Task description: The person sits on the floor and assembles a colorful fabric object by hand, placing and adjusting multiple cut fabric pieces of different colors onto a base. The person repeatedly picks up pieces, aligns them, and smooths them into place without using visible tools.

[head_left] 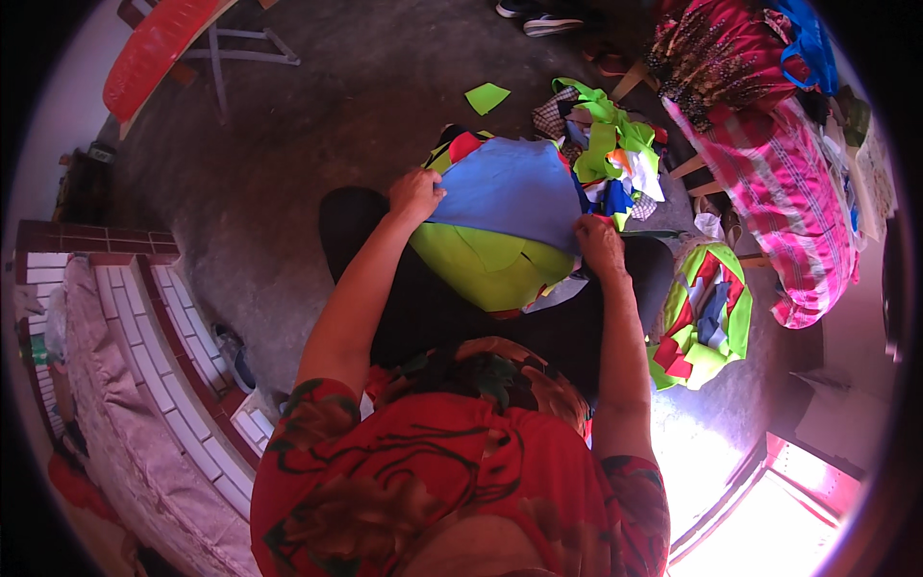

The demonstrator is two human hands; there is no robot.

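We see the left hand (415,195) and the right hand (600,244) each pinching an edge of the blue fabric piece (510,190); under it lies lime-green fabric (486,264).

A home used for sewing work: a bare concrete floor (288,173) strewn with bright fabric scraps (606,154), a stuffed pink plaid bundle (798,212), a red plastic chair (154,48), shoes (538,19) by the wall.
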